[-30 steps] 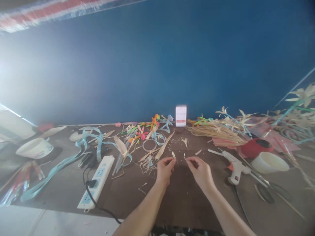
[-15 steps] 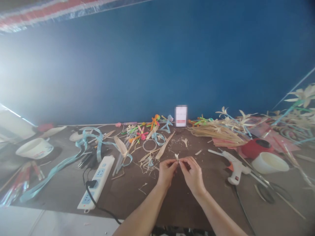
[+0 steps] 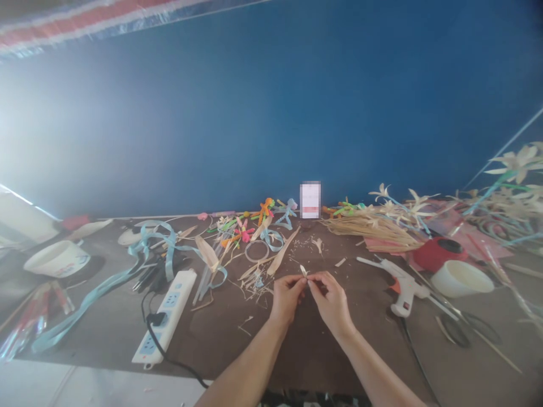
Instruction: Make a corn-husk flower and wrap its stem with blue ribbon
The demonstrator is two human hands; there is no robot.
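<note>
Bare tabletop [image 3: 314,350] lies between forearms; glue gun [image 3: 405,288] obstructs the right.

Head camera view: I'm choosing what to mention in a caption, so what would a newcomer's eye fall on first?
Probably the big blue wall, which fills most of the upper picture. Next, perhaps, the left hand and right hand, meeting at a small pale petal-like piece low in the centre. The white glue gun to their right and the white power strip to their left also stand out.
</note>
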